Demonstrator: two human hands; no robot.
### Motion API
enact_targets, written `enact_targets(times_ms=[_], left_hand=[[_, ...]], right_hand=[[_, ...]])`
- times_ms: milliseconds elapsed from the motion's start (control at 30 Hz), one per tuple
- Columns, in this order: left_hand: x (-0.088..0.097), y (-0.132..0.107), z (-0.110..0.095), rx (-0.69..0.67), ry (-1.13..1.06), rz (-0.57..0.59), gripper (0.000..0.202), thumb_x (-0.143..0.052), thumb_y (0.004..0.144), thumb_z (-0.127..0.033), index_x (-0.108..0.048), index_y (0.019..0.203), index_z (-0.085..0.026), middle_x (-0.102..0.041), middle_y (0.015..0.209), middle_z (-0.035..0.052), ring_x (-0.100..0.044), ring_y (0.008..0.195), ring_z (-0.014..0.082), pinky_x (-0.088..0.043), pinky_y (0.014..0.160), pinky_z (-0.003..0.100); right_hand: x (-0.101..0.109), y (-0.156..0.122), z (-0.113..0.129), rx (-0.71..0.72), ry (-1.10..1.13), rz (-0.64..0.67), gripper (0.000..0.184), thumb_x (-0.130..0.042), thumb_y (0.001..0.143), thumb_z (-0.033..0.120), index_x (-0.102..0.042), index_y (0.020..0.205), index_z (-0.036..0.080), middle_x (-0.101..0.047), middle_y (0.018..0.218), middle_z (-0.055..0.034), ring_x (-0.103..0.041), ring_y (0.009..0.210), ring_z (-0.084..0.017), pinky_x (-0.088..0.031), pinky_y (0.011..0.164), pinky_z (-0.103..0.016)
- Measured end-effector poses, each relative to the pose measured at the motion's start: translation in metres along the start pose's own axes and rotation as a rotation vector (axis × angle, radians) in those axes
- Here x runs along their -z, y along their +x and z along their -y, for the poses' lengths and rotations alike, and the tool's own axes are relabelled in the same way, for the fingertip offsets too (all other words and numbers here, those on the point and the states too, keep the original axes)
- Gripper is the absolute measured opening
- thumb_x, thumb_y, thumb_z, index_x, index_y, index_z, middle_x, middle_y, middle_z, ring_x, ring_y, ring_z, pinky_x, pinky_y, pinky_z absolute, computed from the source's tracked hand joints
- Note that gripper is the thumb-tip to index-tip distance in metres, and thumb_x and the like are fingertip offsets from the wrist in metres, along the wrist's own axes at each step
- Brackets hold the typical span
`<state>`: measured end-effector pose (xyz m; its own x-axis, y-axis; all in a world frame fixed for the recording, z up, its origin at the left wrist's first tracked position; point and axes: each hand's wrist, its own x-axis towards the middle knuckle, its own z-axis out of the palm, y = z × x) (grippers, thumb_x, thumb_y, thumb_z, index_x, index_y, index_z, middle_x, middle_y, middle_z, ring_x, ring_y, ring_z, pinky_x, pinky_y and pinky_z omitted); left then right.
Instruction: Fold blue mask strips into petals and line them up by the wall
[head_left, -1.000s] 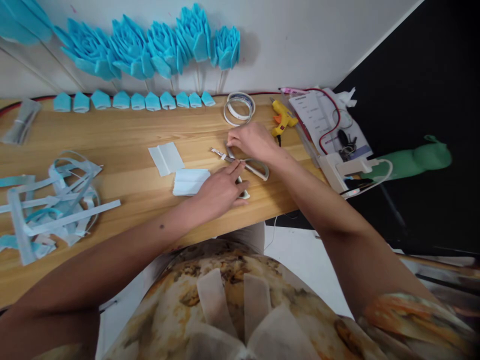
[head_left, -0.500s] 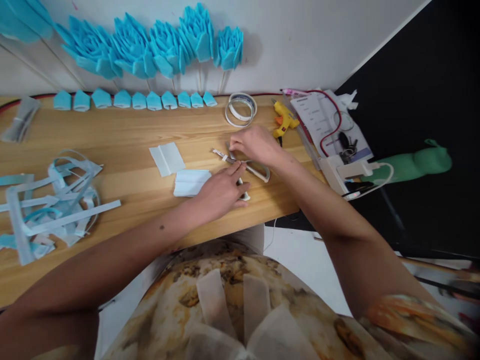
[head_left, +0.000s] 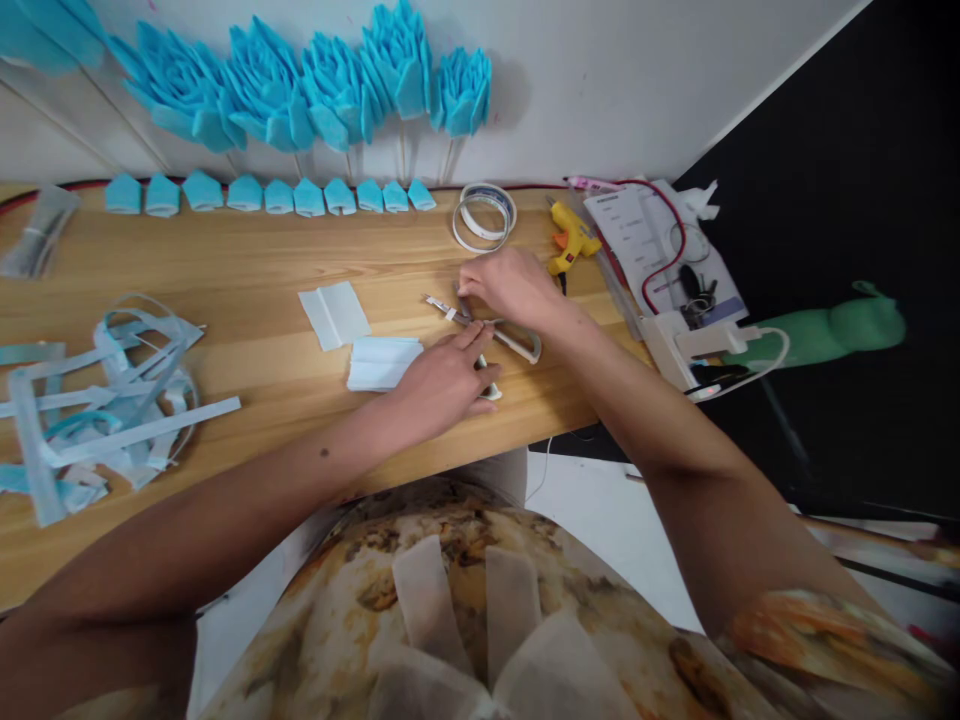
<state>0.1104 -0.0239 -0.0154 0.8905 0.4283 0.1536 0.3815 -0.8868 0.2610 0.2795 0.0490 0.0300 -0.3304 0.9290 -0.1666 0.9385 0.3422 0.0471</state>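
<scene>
Hardly anything moved: the left hand (head_left: pixel 444 385) lies on the scissors (head_left: pixel 452 315), probably light, hard, safest by the handles (head_left: pixel 535 350); whether it or the right hand (head_left: pixel 506 283) grips, I can't tell.

A wooden table (head_left: pixel 240 250) meets a white wall (head_left: pixel 607 90) beside, perhaps, black panelling (head_left: pixel 847 210).

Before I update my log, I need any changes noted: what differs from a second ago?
Nothing on the table visibly moved; only the view shifted slightly. The left hand and right hand stay at the scissors; the tape rolls and glue gun stayed put.
</scene>
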Motion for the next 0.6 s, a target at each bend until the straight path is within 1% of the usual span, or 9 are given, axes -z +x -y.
enact_targets(times_ms=[100,167,267,333,433,467,600], left_hand=[[0.001,0.0,0.0,0.01,0.001,0.015,0.042,-0.073,0.092,-0.04,-0.073,0.123,-0.013,-0.049,0.158,0.0225,-0.043,0.15,0.0373,-0.041,0.121,0.05],[0.001,0.0,0.0,0.018,-0.005,0.023,0.042,-0.073,0.092,-0.041,-0.073,0.124,-0.013,-0.048,0.158,0.0233,-0.042,0.15,0.0378,-0.04,0.121,0.049],[0.001,0.0,0.0,0.025,-0.017,0.026,0.043,-0.073,0.092,-0.041,-0.072,0.125,-0.013,-0.045,0.161,0.023,-0.04,0.152,0.0369,-0.038,0.122,0.049],[0.002,0.0,0.0,0.024,-0.024,0.039,0.044,-0.074,0.092,-0.041,-0.072,0.126,-0.012,-0.044,0.161,0.0241,-0.039,0.153,0.0365,-0.037,0.123,0.049],[0.004,0.001,-0.001,0.032,-0.039,0.071,0.045,-0.074,0.092,-0.038,-0.072,0.126,-0.009,-0.042,0.16,0.0289,-0.037,0.153,0.0384,-0.035,0.124,0.049],[0.005,0.001,-0.002,0.04,-0.043,0.079,0.045,-0.074,0.092,-0.038,-0.072,0.127,-0.009,-0.041,0.16,0.0292,-0.036,0.154,0.0387,-0.035,0.125,0.048],[0.006,0.002,-0.002,0.055,-0.053,0.079,0.044,-0.074,0.092,-0.037,-0.072,0.127,-0.01,-0.041,0.161,0.0266,-0.036,0.154,0.0376,-0.036,0.125,0.047]], right_hand=[[-0.003,0.007,0.0,-0.017,-0.002,-0.017,0.025,-0.054,0.101,0.033,-0.077,0.101,0.021,-0.08,0.101,-0.0095,-0.07,0.089,-0.027,-0.031,0.065,-0.035],[-0.006,0.009,-0.002,-0.018,0.023,-0.04,0.026,-0.054,0.101,0.034,-0.077,0.099,0.021,-0.08,0.1,-0.0091,-0.069,0.088,-0.027,-0.031,0.065,-0.035],[-0.01,0.007,-0.008,0.011,0.094,-0.064,0.025,-0.055,0.1,0.033,-0.077,0.095,0.022,-0.08,0.098,-0.0063,-0.069,0.087,-0.023,-0.034,0.068,-0.033],[-0.013,0.003,-0.012,0.032,0.118,-0.054,0.024,-0.056,0.1,0.032,-0.077,0.094,0.022,-0.08,0.095,-0.0041,-0.068,0.085,-0.02,-0.035,0.069,-0.032],[-0.014,0.0,-0.015,0.038,0.102,-0.048,0.023,-0.057,0.099,0.033,-0.077,0.093,0.023,-0.079,0.091,-0.0031,-0.066,0.083,-0.02,-0.032,0.067,-0.032],[-0.013,0.001,-0.015,0.036,0.1,-0.052,0.024,-0.057,0.099,0.033,-0.077,0.093,0.023,-0.079,0.091,-0.0035,-0.066,0.083,-0.02,-0.031,0.067,-0.032],[-0.013,0.009,-0.013,0.009,0.111,-0.072,0.026,-0.056,0.1,0.032,-0.078,0.093,0.022,-0.079,0.092,-0.005,-0.065,0.081,-0.02,-0.029,0.065,-0.033]])
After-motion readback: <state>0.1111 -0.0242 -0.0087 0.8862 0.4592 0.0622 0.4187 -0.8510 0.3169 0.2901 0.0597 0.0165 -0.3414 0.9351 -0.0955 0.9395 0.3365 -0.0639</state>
